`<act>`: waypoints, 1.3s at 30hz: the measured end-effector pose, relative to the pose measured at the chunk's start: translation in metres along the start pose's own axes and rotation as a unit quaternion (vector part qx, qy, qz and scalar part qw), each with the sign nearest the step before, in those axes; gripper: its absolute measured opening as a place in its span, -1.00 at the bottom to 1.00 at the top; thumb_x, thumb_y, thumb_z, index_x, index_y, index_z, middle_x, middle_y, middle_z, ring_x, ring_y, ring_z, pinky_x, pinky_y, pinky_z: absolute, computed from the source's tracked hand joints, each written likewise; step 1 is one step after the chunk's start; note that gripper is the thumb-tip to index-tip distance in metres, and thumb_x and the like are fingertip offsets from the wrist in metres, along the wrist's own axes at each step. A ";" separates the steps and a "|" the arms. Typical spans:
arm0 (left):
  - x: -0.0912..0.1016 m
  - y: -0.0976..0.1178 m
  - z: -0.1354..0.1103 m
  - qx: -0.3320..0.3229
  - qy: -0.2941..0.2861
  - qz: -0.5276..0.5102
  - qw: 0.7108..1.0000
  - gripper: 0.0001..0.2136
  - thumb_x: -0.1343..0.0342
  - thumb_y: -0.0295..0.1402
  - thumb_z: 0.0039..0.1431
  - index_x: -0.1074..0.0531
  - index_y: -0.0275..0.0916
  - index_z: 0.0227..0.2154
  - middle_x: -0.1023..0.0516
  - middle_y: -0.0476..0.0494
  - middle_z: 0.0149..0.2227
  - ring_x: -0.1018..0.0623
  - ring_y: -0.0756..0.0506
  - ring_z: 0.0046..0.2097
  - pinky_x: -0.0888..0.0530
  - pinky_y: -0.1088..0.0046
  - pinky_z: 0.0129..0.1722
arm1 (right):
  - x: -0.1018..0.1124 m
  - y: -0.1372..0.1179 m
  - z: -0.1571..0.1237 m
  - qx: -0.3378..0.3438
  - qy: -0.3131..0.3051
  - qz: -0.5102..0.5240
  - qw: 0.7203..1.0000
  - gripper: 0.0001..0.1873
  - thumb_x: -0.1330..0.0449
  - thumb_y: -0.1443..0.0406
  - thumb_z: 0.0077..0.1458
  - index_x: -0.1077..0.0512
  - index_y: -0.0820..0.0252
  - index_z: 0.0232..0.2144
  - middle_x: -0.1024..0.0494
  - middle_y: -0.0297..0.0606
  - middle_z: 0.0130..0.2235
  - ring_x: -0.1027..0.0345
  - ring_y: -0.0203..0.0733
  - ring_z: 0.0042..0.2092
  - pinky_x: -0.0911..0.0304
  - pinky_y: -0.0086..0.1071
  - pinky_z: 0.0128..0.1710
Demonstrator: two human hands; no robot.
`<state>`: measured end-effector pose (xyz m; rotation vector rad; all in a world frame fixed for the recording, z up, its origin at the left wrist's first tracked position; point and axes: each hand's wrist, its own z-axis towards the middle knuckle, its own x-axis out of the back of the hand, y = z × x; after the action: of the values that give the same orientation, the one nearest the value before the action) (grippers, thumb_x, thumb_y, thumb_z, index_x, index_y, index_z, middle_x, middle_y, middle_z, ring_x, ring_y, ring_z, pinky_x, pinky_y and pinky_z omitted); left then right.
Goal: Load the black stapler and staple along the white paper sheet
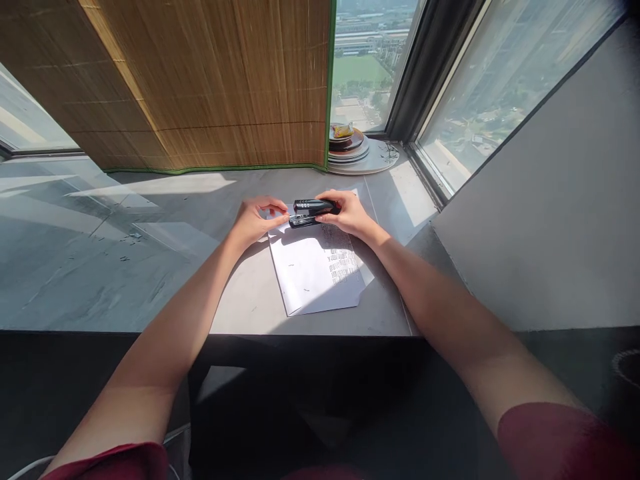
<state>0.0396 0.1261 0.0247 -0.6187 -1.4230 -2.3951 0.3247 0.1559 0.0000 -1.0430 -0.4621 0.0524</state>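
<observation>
- Right fingers (pixel 327 218) grip a black stapler (pixel 306 206) over papers (pixel 310 267).
- Left fingers (pixel 270 201) curl at its tip; hold unclear.
- A blind (pixel 225 87) partly hides stacked plates (pixel 350 155) behind.

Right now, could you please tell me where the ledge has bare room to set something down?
The ledge looks bare between the left forearm and the papers, and narrowly between papers and the right forearm. It is crowded around the stapler in the right hand and at the plates by the window. Small dark bits lie farther left.
</observation>
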 end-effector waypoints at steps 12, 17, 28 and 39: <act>-0.006 0.005 -0.001 0.014 -0.036 -0.069 0.997 -0.67 -0.54 -0.09 0.02 -0.62 -0.20 -0.34 -0.73 -0.14 -0.25 -0.71 -0.14 -0.20 -0.64 0.32 -0.16 | -0.004 0.000 0.000 0.006 -0.015 0.043 0.999 -0.50 -0.55 0.07 -0.07 -0.67 0.14 -0.09 -0.67 -0.20 -0.08 -0.53 0.09 -0.01 -0.44 -0.01 0.13; -0.005 0.009 0.000 0.015 -0.029 -0.077 0.996 -0.62 -0.57 -0.06 -0.03 -0.57 -0.20 -0.39 -0.71 -0.13 -0.30 -0.69 -0.13 -0.23 -0.61 0.35 -0.21 | -0.004 -0.003 -0.001 0.014 -0.015 0.033 0.999 -0.46 -0.56 -0.01 -0.04 -0.67 0.14 -0.08 -0.67 -0.16 -0.07 -0.51 0.10 0.00 -0.42 0.00 0.16; -0.012 -0.006 0.008 0.005 -0.039 0.001 0.999 -0.81 -0.40 -0.13 0.20 -0.60 -0.11 -0.31 -0.72 -0.13 -0.22 -0.65 -0.18 -0.13 -0.60 0.19 0.02 | 0.000 -0.003 -0.003 -0.024 0.011 -0.069 0.997 -0.56 -0.47 0.08 0.01 -0.66 0.14 -0.08 -0.66 -0.22 -0.13 -0.50 0.03 -0.07 -0.44 -0.12 0.01; -0.037 0.021 -0.008 -0.153 -0.203 0.079 0.964 -0.83 -0.25 -0.29 0.37 -0.68 -0.13 -0.06 -0.66 -0.21 0.12 -0.57 -0.28 0.20 -0.42 0.07 0.35 | 0.047 -0.016 -0.018 -0.110 0.159 -0.109 0.975 -0.62 -0.41 0.14 -0.10 -0.59 0.22 -0.23 -0.57 -0.31 -0.32 -0.43 -0.10 -0.26 -0.42 -0.24 -0.20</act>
<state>0.0796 0.1098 0.0186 -1.3127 -1.0857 -2.4704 0.3717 0.1457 0.0221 -1.1873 -0.2916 -0.3654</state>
